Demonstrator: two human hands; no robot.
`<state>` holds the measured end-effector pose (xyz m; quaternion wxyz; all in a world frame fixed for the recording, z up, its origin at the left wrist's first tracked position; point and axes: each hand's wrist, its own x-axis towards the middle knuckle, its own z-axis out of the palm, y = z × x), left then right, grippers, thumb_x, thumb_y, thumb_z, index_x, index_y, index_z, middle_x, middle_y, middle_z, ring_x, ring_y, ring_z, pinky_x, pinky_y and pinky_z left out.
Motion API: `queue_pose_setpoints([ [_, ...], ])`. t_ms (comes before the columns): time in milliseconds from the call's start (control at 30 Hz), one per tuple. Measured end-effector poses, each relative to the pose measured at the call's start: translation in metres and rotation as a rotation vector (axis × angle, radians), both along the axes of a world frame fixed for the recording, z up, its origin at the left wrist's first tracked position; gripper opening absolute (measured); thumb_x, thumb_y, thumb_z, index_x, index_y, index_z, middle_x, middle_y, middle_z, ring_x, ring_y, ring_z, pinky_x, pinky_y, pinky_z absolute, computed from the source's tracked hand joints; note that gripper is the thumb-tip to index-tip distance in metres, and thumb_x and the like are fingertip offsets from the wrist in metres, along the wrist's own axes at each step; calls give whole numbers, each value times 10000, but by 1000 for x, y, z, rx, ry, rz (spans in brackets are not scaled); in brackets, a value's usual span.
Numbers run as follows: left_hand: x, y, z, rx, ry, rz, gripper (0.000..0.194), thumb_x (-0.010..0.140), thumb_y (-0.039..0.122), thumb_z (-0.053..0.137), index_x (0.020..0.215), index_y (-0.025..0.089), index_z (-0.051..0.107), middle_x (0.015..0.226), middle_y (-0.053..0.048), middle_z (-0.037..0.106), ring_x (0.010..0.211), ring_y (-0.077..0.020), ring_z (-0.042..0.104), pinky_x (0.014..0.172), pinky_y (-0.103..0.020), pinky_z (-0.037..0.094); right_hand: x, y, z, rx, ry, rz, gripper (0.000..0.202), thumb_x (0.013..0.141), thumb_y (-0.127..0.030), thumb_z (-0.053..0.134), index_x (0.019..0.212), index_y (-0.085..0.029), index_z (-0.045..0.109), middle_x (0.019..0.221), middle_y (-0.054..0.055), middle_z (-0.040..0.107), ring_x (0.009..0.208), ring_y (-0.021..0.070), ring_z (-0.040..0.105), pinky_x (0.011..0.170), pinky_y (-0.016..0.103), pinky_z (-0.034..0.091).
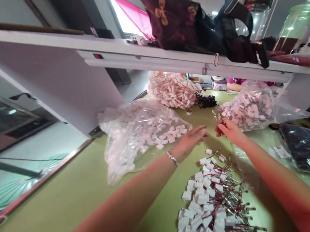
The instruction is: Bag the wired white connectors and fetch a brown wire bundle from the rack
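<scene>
My left hand [192,141] reaches over the green table, fingers stretched out and slightly blurred, beside the clear bag of white plastic connector housings [145,130]. Nothing shows in its fingers. My right hand [230,129] is closed in a pinch on a few short red wires [219,129], partly hidden by the fingers. Small pale metallic ends [216,115] stick up just above it. Below both hands lies a long pile of white connectors [199,197] with dark red wires and metal terminals [242,208] pointing right.
Farther back are a heap of pinkish-white connectors [171,90], small black parts [206,100] and a tape roll [189,111]. A second connector bag [254,106] and a bag of dark parts [306,148] lie right. Overhead, a shelf [167,57] holds a black bag [178,23] and jars.
</scene>
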<state>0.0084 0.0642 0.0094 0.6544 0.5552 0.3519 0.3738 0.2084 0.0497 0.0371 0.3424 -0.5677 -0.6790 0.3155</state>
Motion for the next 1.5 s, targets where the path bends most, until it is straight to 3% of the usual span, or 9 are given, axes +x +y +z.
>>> queue_pose_setpoints([
  [133,43,6,18,63,-314,4,771,741,516,715,1355,156,419,1171,-134,636,1026,-199,611,914,-328,464,-10,-8,-18,218,76,-20,142,898,-341,391,913,-207,435,825,20,579,718,132,568,734,273,485],
  [233,66,12,20,34,-528,135,667,789,590,616,1279,160,477,1027,-102,673,874,-177,641,803,-312,494,-12,-4,-36,284,66,-24,202,910,-348,377,1020,-200,459,940,52,600,770,141,567,762,287,484],
  [433,83,17,3,-4,-437,250,398,742,514,644,778,120,683,711,-57,674,656,-131,601,637,-239,460,-8,11,-69,334,217,-14,298,816,-434,537,981,-187,523,928,65,623,823,188,565,778,345,465],
  [567,89,17,-8,22,-381,261,221,693,332,610,674,133,704,707,-60,695,701,-150,613,695,-258,469,-10,14,-79,228,323,-35,264,758,-432,587,851,-189,538,779,13,602,706,154,529,700,306,444],
  [767,91,17,-13,5,-297,213,211,647,166,582,807,142,717,820,-51,719,827,-164,631,780,-264,459,-10,11,-83,259,255,-138,259,701,-353,591,887,-185,526,738,-3,579,666,147,518,649,292,420],
  [933,76,18,-2,112,-282,108,319,820,241,535,1109,167,649,1045,-76,699,1044,-176,607,930,-297,421,4,7,-64,287,294,-110,214,866,-409,458,854,-203,512,525,-66,457,488,115,464,576,278,428],
  [1100,65,26,-1,11,-195,253,191,833,253,563,922,130,679,792,-62,705,762,-134,645,768,-260,462,19,9,-49,309,543,-201,224,832,-410,538,944,-219,501,583,-83,410,472,94,425,517,250,454],
  [1300,68,25,-19,-120,-96,261,178,754,256,623,855,124,686,750,-61,689,653,-118,619,623,-222,441,12,6,-66,217,426,-337,348,748,-391,608,1045,-213,574,663,-49,468,537,105,421,517,249,394],
  [1500,65,26,-22,-85,-42,226,329,689,382,683,889,121,671,801,-90,688,692,-148,611,636,-246,437,6,9,-69,215,396,-327,204,701,-389,607,708,-185,600,565,-31,494,552,124,431,569,274,378],
])
